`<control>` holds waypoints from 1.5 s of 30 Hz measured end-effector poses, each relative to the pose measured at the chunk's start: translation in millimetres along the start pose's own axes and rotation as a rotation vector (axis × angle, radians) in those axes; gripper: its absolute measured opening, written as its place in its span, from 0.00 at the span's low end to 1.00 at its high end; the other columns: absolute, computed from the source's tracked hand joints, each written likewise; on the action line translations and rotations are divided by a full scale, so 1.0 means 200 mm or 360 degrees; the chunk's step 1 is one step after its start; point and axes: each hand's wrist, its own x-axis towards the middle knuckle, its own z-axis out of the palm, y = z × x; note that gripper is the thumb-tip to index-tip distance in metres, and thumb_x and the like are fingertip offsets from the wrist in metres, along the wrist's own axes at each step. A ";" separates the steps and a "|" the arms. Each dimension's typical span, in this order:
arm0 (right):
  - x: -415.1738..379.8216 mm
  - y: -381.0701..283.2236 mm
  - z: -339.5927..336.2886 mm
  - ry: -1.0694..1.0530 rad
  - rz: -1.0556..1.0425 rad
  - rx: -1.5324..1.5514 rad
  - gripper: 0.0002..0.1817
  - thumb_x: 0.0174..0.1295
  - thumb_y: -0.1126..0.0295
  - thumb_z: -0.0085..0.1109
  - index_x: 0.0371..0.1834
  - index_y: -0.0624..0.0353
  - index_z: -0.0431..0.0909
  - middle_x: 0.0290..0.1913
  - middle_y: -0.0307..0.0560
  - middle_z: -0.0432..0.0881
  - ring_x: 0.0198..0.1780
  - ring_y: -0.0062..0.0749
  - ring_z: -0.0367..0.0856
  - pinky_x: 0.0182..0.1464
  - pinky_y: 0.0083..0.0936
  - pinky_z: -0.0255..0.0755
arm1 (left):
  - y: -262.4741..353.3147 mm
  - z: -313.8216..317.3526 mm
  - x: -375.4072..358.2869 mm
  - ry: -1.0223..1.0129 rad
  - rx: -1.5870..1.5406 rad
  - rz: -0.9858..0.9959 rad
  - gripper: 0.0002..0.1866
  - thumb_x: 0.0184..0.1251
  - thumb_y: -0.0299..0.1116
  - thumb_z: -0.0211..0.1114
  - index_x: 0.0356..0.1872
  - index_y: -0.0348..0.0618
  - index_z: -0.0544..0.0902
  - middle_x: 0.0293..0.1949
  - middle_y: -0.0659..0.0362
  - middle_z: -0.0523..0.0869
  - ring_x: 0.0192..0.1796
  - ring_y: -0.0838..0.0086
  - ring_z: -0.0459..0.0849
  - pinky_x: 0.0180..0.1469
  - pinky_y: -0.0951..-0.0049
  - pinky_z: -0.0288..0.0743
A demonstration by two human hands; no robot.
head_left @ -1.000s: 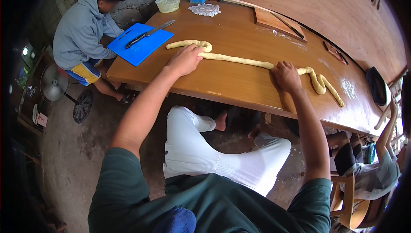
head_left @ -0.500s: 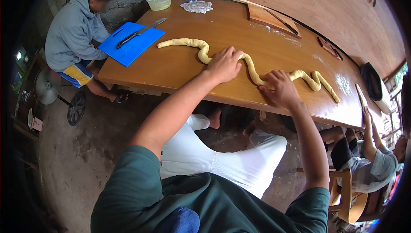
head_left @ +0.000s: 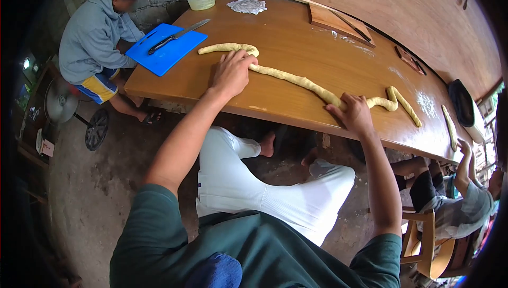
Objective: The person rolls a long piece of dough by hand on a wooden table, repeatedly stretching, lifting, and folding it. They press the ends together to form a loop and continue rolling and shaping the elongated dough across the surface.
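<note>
Touching 1 dough rope [head_left: 304,82] w/ 2 hands [head_left: 233,73] on 1 tbl [head_left: 286,34].

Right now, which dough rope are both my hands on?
The long, bent rope, under your left hand and right hand; the shorter, straighter rope lies near the black container.

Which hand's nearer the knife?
Left. The left hand is on the dough rope, to the right of the knife; the right hand is farther right along the rope.

Dark green short-sleeved shirt [head_left: 264,256]; just beyond the shirt, white, finely ribbed trousers [head_left: 280,195] with a small dark mark [head_left: 199,185].
</note>
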 end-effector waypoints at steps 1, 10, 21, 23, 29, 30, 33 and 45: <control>-0.01 -0.02 0.03 0.0159 -0.0249 0.0054 0.28 0.67 0.43 0.73 0.42 0.62 0.84 0.41 0.53 0.86 0.52 0.51 0.83 0.61 0.45 0.73 | 0.03 0.02 0.00 0.0140 0.0117 0.0031 0.16 0.68 0.21 0.62 0.53 0.49 0.88 0.55 0.55 0.85 0.63 0.55 0.81 0.65 0.51 0.73; 0.02 -0.06 0.16 0.0498 -0.0370 0.0156 0.18 0.72 0.58 0.68 0.56 0.60 0.82 0.51 0.55 0.84 0.56 0.54 0.81 0.66 0.49 0.70 | 0.67 0.42 0.09 -0.0457 -0.0148 0.0458 0.38 0.87 0.64 0.42 0.88 0.54 0.62 0.89 0.52 0.58 0.90 0.54 0.54 0.90 0.44 0.40; 0.47 0.14 0.24 0.0246 0.0280 -0.0183 0.39 0.84 0.38 0.35 0.78 0.58 0.74 0.83 0.57 0.71 0.88 0.51 0.59 0.89 0.53 0.43 | 0.68 0.69 0.72 -0.0772 -0.0006 -0.0227 0.38 0.87 0.61 0.41 0.90 0.58 0.56 0.92 0.57 0.40 0.92 0.53 0.35 0.89 0.38 0.27; 0.61 0.18 0.23 0.0209 0.0378 -0.0220 0.38 0.83 0.38 0.36 0.76 0.56 0.77 0.83 0.55 0.71 0.88 0.49 0.58 0.89 0.54 0.44 | 0.65 0.75 0.81 -0.0674 0.0073 -0.0343 0.41 0.83 0.59 0.48 0.90 0.57 0.55 0.92 0.54 0.36 0.92 0.51 0.33 0.90 0.39 0.27; 1.03 0.49 0.33 0.0320 0.0333 -0.0004 0.36 0.78 0.37 0.47 0.64 0.59 0.86 0.68 0.58 0.84 0.74 0.55 0.78 0.82 0.52 0.60 | 0.54 0.95 1.04 -0.0405 0.0005 -0.0397 0.44 0.80 0.56 0.52 0.90 0.48 0.53 0.92 0.50 0.39 0.92 0.52 0.37 0.91 0.45 0.32; 1.09 0.52 0.35 0.0308 0.0331 0.0008 0.36 0.78 0.37 0.47 0.64 0.59 0.86 0.68 0.58 0.84 0.74 0.55 0.78 0.82 0.52 0.60 | 0.52 0.98 1.07 -0.0294 0.0007 -0.0330 0.44 0.80 0.56 0.52 0.90 0.47 0.53 0.92 0.49 0.40 0.92 0.53 0.39 0.91 0.46 0.34; 1.24 0.60 0.40 0.0447 0.0398 -0.0001 0.35 0.74 0.36 0.54 0.58 0.59 0.88 0.61 0.59 0.88 0.67 0.56 0.83 0.74 0.51 0.70 | 0.46 1.06 1.16 -0.0185 -0.0007 -0.0279 0.42 0.80 0.53 0.53 0.88 0.44 0.57 0.91 0.47 0.47 0.92 0.54 0.45 0.91 0.47 0.39; 1.06 0.54 0.42 0.0498 0.0029 0.0108 0.26 0.80 0.47 0.50 0.54 0.59 0.87 0.58 0.60 0.87 0.61 0.60 0.85 0.66 0.51 0.77 | 0.51 0.95 1.03 -0.0539 0.0025 -0.0322 0.39 0.81 0.53 0.49 0.87 0.48 0.61 0.90 0.52 0.55 0.91 0.58 0.51 0.90 0.48 0.41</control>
